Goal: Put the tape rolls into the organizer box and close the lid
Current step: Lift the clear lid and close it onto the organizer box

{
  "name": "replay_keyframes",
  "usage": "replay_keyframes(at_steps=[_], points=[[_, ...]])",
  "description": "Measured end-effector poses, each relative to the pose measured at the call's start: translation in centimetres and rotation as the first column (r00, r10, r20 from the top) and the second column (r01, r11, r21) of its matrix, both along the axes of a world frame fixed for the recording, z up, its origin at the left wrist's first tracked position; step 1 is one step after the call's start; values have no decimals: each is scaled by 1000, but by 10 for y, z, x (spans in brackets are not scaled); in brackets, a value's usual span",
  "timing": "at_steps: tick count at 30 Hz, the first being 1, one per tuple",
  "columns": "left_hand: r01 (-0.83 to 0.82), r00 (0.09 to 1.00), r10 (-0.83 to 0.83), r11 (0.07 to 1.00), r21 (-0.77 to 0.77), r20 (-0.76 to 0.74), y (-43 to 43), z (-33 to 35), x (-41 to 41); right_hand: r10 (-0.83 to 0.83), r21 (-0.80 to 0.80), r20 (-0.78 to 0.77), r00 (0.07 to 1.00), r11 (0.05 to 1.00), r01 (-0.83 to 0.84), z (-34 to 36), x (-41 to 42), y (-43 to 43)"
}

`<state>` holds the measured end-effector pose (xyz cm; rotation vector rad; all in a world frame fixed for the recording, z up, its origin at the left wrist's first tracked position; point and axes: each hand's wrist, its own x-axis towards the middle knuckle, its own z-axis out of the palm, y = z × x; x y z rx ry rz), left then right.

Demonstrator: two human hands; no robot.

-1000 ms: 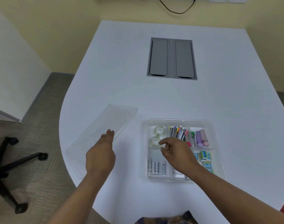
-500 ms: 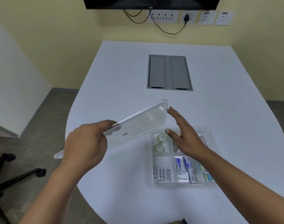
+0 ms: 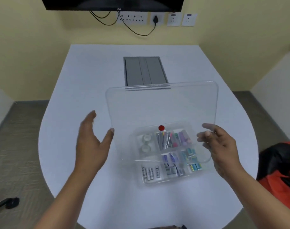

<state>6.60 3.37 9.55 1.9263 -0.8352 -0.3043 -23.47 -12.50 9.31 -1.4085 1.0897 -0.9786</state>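
Observation:
Two clear tape rolls (image 3: 146,142) lie in the far-left compartment of the clear organizer box (image 3: 157,183) on the white table. Seen through the lid, the other compartments hold batteries, pens and small packets. The clear lid (image 3: 157,104) hangs tilted above the box, held between my two hands. Its near edge is low over the box and its far edge is raised. My left hand (image 3: 91,146) touches the lid's left edge with the thumb, fingers spread. My right hand (image 3: 222,146) grips the right edge, fingertips showing through the plastic. A small red dot (image 3: 161,127) shows on the lid.
A grey cable hatch (image 3: 145,71) is set into the table beyond the lid. A red and black bag (image 3: 281,171) sits at the right table edge. A chair foot (image 3: 8,203) is on the floor at lower left. Sockets and a screen are on the far wall.
The lid went from lying on the table at left to being lifted by my left hand, then carried right over the box. My right hand left the box and took the lid's right edge.

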Motion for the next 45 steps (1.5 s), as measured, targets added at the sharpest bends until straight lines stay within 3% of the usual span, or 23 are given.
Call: replay_keyframes(at_steps=[4, 9, 13, 17, 25, 29, 35, 40, 45], points=[[77, 918, -41, 994, 76, -395, -8, -33, -42, -67, 194, 3, 998, 979, 65, -15, -40, -10], [142, 853, -40, 977, 158, -520, -12, -62, -79, -110, 255, -105, 988, 958, 134, -46, -68, -39], [93, 875, 38, 965, 245, -482, -23, -78, -98, -69, 202, -283, 957, 971, 129, -79, -79, -64], [-12, 936, 139, 931, 365, -323, -40, -91, -109, 45, 136, -497, 867, 990, 26, -105, -81, -88], [-52, 992, 102, 881, 471, -80, -59, -119, -109, 125, 146, -586, 801, 988, -47, -127, -67, -119], [-50, 996, 81, 853, 520, -37, -62, -130, -103, 181, 142, -646, 741, 983, -116, -132, -56, -130], [-58, 995, 94, 850, 524, -43, -44, -141, -104, 234, 145, -741, 629, 971, -190, -144, -49, -127], [-46, 988, 114, 853, 520, -100, -39, -145, -106, 233, 187, -714, 661, 972, -140, -143, -47, -124], [12, 928, 180, 861, 508, -327, -44, -149, -96, 263, 293, -683, 682, 953, -74, -143, -50, -121]])
